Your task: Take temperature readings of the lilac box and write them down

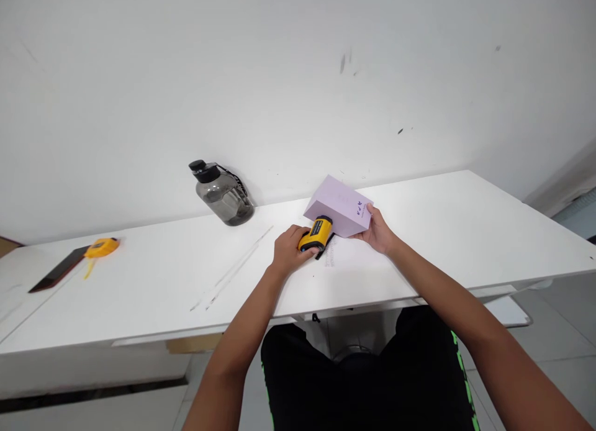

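Note:
My left hand (291, 249) is closed around a yellow-and-black handheld device (317, 233) shaped like a compact rangefinder, with a dark label on its side. The device's far end meets or nearly meets the side of a lilac box (339, 204); I cannot tell whether they touch. My right hand (378, 231) grips that box at its right end, thumb on the upper face near the dark printed marks. The box is tilted above the white table. Beneath the device a narrow black item (325, 247) shows, partly hidden, beside faint small writing.
A grey translucent bottle (227, 198) with a black cap leans against the wall at the back. Far left, a yellow tape measure (102, 248) sits by a dark flat slab (60, 269). The white table (465, 232) has its front edge just above my legs.

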`<state>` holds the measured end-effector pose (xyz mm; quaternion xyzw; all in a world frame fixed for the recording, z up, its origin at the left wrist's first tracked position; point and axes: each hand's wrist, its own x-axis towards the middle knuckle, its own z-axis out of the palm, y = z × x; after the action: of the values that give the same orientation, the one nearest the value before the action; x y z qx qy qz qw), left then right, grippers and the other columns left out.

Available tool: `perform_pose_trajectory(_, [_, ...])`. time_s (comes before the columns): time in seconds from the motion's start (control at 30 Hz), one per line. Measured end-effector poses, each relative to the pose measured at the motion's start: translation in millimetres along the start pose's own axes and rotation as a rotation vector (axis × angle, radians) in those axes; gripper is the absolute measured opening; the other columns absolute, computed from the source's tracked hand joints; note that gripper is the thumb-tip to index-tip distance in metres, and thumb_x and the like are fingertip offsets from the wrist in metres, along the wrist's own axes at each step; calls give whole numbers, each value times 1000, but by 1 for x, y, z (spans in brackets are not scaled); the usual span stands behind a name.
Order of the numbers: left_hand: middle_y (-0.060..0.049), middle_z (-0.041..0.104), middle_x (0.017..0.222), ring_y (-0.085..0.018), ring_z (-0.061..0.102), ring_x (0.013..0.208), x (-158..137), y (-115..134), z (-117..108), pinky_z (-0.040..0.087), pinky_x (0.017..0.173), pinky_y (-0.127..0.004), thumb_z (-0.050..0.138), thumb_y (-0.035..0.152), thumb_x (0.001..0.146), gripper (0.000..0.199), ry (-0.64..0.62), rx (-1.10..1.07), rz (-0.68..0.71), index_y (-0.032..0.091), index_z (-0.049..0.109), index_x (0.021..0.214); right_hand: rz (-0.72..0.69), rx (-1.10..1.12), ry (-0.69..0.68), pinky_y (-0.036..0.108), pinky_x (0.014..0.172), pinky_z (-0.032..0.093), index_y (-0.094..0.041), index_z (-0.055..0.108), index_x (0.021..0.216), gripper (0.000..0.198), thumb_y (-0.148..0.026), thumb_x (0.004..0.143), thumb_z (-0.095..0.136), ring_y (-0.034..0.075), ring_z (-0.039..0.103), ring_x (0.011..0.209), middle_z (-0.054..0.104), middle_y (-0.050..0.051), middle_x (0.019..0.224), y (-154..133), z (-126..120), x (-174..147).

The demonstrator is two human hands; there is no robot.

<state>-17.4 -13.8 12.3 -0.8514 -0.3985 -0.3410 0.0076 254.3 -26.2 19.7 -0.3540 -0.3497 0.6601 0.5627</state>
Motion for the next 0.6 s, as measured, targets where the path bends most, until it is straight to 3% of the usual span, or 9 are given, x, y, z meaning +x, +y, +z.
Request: perform_pose_trajectory(0.6, [-8,67,95,-20,64,81,-1,0,2,47,67,-31,33,83,84,74,15,-29,7,20,64,109,3,-28,-30,58,95,53,-33,58,124,46,-62,93,41,28,62,115,66,5,127,2,-3,1])
